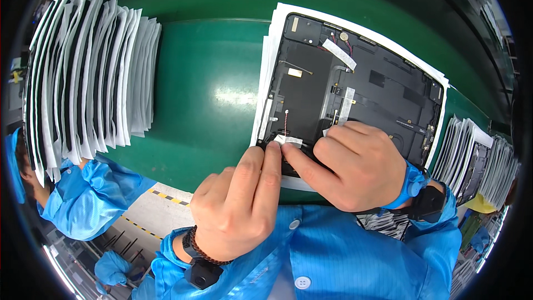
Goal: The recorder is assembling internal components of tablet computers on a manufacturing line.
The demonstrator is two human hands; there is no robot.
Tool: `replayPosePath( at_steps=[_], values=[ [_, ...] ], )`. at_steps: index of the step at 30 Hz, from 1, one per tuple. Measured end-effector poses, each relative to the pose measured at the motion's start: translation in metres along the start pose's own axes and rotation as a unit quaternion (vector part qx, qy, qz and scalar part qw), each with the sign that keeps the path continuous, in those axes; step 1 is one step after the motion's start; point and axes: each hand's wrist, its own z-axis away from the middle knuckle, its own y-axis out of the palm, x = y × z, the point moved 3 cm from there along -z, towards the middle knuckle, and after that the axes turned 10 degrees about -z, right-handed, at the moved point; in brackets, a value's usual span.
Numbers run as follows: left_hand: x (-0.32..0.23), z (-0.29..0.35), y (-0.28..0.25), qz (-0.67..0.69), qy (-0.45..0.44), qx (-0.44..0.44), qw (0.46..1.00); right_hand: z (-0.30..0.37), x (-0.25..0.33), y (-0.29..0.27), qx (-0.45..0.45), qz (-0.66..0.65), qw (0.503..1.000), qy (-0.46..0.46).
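Left hand, right hand at papery tape, matte black panel

Left hand, right hand: extended fingers nearly meeting.

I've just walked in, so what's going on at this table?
A person in a blue coat is working bare-handed at a black device housing lying on white sheets on a green table. The left hand and right hand meet at a short whitish tape strip near the housing's near left corner; whether they pinch or press it isn't clear. Other whitish strips lie farther in, and a sheet-layered stack stands to the left.
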Motion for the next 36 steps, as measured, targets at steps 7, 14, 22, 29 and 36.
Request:
replayPosePath(
  at_steps=[7, 14, 22, 29, 36],
  values=[
    [-0.006, -0.007, -0.006, -0.002, -0.007, 0.039, 0.999, 0.001, -0.002, 0.001, -0.008, 0.003, 1.000, 0.002],
    [-0.002, -0.004, 0.006, -0.049, 0.049, -0.035, 0.997, -0.005, -0.013, -0.008, -0.101, -0.151, 0.980, 0.079],
    [-0.002, -0.003, -0.001, -0.011, 0.051, -0.013, 0.999, -0.031, -0.016, -0.009, -0.047, -0.190, 0.974, 0.116],
    [-0.001, -0.003, -0.002, 0.015, 0.046, 0.011, 0.999, -0.043, -0.021, -0.007, 0.014, -0.198, 0.963, 0.180],
    [0.003, 0.003, 0.008, -0.014, 0.066, -0.044, 0.997, -0.046, -0.023, 0.001, 0.004, -0.197, 0.970, 0.142]
  ],
)
